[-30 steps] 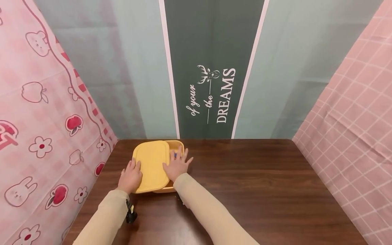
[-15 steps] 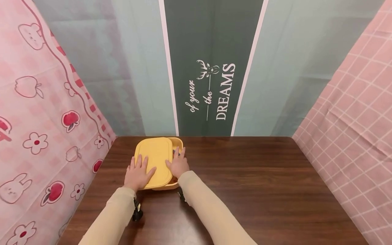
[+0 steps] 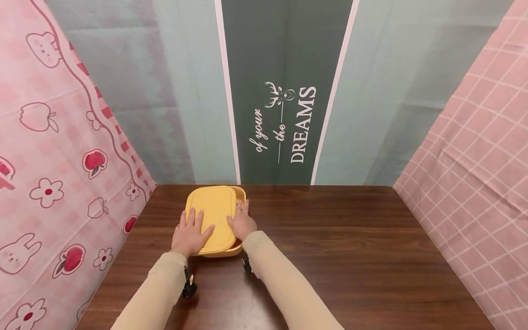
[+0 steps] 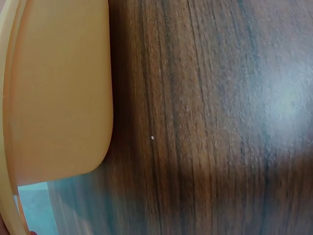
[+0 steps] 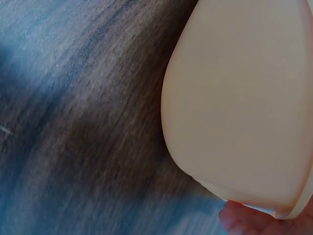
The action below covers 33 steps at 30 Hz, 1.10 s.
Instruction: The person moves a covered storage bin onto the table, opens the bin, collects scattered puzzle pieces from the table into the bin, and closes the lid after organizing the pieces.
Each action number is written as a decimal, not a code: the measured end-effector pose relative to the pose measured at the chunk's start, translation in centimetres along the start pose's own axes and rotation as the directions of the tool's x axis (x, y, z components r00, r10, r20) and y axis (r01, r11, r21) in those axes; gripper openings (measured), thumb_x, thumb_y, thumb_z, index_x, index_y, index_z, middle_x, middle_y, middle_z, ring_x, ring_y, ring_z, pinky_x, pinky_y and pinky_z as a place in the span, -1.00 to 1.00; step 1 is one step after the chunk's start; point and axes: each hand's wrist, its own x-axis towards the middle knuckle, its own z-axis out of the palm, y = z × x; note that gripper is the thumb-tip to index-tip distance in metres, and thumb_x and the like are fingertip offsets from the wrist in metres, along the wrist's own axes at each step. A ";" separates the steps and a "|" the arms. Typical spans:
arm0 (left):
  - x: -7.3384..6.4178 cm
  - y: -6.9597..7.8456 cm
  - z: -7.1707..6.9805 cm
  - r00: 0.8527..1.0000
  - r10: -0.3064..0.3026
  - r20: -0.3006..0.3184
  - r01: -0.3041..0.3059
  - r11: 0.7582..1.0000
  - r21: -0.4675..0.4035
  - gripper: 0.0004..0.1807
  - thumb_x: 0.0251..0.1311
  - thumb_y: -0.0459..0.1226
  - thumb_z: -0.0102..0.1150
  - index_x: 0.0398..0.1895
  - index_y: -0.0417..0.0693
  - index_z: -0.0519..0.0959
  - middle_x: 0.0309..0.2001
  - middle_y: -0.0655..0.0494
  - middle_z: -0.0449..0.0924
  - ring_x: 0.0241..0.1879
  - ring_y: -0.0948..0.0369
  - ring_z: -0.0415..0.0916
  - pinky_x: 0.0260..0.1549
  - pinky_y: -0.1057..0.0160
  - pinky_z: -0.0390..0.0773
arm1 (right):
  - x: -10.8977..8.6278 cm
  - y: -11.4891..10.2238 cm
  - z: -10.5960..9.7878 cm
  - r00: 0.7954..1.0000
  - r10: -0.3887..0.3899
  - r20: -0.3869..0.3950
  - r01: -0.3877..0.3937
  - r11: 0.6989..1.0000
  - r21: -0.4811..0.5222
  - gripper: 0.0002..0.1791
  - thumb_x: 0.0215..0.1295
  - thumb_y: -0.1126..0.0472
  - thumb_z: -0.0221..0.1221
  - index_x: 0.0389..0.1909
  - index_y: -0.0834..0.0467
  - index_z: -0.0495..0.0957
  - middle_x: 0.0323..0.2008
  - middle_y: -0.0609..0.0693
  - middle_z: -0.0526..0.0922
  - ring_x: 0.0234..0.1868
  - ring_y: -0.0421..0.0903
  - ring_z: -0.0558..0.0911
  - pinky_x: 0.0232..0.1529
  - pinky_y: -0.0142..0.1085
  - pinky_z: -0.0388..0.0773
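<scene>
A yellow lid (image 3: 214, 206) lies over most of a yellow box (image 3: 224, 253), shifted left so a strip of the box's inside shows along the right. My left hand (image 3: 189, 237) rests on the lid's front left part with fingers spread. At the box's right side is my right hand (image 3: 243, 226), its thumb at the lid's edge and its fingers extended over the rim. In the left wrist view the box's smooth outer wall (image 4: 63, 98) fills the left. The right wrist view shows the outer wall (image 5: 234, 107) and fingers (image 5: 244, 221) against its rim. The contents are mostly hidden.
The box stands at the far left of a dark wooden table (image 3: 350, 247). Behind it hangs a grey-green curtain (image 3: 280, 55) with white lettering. Pink patterned cloth (image 3: 49, 151) closes the left side, and pink checked cloth (image 3: 478, 151) the right.
The lid has slid right over the box, narrowing the uncovered strip. My left hand has moved right, further onto the lid. My right hand's spread fingers have drawn together at the rim.
</scene>
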 end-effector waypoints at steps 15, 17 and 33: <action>0.7 1.6 0.4 1.000 0.020 0.018 -0.020 1.000 -0.004 -0.11 0.26 0.28 -0.36 0.45 -0.14 -0.02 0.44 -0.26 -0.22 0.38 -0.25 -0.36 0.15 -0.31 0.04 | -0.5 1.2 -1.3 0.999 -0.034 0.023 0.034 0.999 0.011 -0.27 0.43 -0.07 -0.13 0.45 0.20 -0.11 0.46 0.10 -0.15 0.19 0.04 0.43 0.11 -0.11 0.38; 0.8 1.7 0.6 1.000 0.025 0.019 -0.025 1.000 -0.007 -0.10 0.25 0.29 -0.37 0.45 -0.14 -0.02 0.44 -0.26 -0.22 0.38 -0.25 -0.36 0.14 -0.31 0.05 | -0.7 1.4 -1.3 0.999 -0.035 0.020 0.034 0.998 0.052 -0.27 0.44 -0.06 -0.14 0.45 0.21 -0.13 0.45 0.09 -0.10 0.28 0.00 0.32 0.20 -0.14 0.28; 0.7 1.9 0.6 1.000 0.027 0.009 -0.027 0.999 -0.033 -0.11 0.25 0.29 -0.35 0.45 -0.13 -0.01 0.44 -0.25 -0.21 0.38 -0.24 -0.37 0.14 -0.32 0.04 | -0.5 1.9 -0.6 0.999 -0.027 -0.025 0.031 0.988 0.151 -0.28 0.44 0.00 -0.11 0.43 0.29 -0.11 0.41 0.14 0.07 0.30 0.07 0.28 0.24 -0.12 0.22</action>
